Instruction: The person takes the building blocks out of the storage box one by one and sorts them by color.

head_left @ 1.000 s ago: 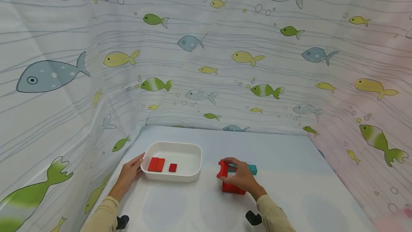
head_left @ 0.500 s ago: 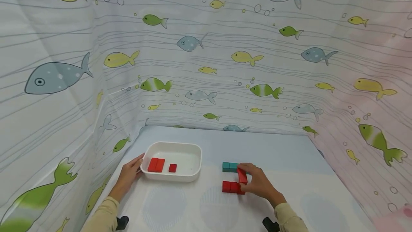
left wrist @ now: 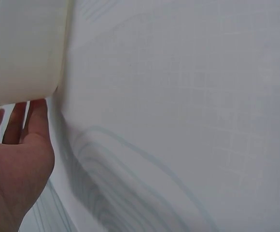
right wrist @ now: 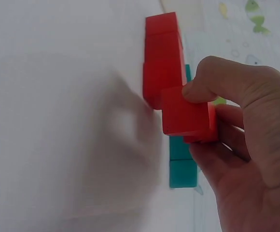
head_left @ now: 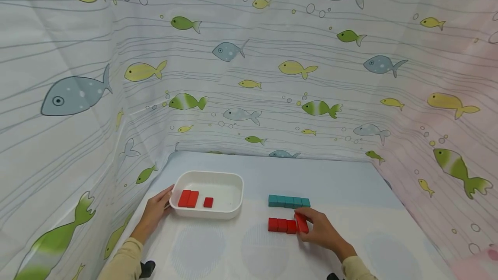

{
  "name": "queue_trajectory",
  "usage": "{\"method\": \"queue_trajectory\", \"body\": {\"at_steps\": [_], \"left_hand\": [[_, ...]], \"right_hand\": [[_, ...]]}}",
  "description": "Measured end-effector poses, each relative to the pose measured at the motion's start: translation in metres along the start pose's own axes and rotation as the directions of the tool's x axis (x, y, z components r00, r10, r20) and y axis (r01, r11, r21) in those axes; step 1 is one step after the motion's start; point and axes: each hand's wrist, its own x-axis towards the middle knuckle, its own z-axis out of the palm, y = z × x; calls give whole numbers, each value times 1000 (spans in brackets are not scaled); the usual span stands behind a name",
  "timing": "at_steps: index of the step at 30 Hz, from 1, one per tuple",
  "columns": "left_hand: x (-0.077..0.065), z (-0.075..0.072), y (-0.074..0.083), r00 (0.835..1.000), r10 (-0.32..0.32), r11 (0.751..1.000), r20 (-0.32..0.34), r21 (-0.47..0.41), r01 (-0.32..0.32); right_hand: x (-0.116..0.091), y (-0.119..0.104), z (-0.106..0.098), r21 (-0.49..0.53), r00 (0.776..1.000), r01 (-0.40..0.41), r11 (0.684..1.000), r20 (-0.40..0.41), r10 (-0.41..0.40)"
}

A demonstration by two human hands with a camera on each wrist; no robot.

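My right hand (head_left: 318,229) pinches a red block (head_left: 301,223) between thumb and fingers, just off the right end of a row of red blocks (head_left: 278,224). In the right wrist view the held block's square end (right wrist: 184,112) faces the camera, partly covered by the thumb. Whether it touches the table or the row, I cannot tell. A row of teal blocks (head_left: 288,201) lies behind, parallel to the red row. My left hand (head_left: 154,208) rests its fingers against the left end of a white tray (head_left: 229,214); in the left wrist view those fingers (left wrist: 37,118) look fairly straight.
Inside the tray lie two longer red blocks (head_left: 188,198) side by side and one small red block (head_left: 208,202). The white table (head_left: 334,180) is bounded at the back and sides by a fish-patterned curtain (head_left: 253,55).
My right hand has carried the red block right and down, from above the red row's left part to its right end, uncovering the teal row. The left hand and tray stay put.
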Motion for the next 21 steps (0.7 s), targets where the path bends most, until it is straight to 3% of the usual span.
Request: {"method": "queue_trajectory", "body": {"at_steps": [21], "left_hand": [[-3,3,5,1000,-17,1000,3,11,17]], "right_hand": [[-2,11,11,-3,999,-35,999,-3,35]]}}
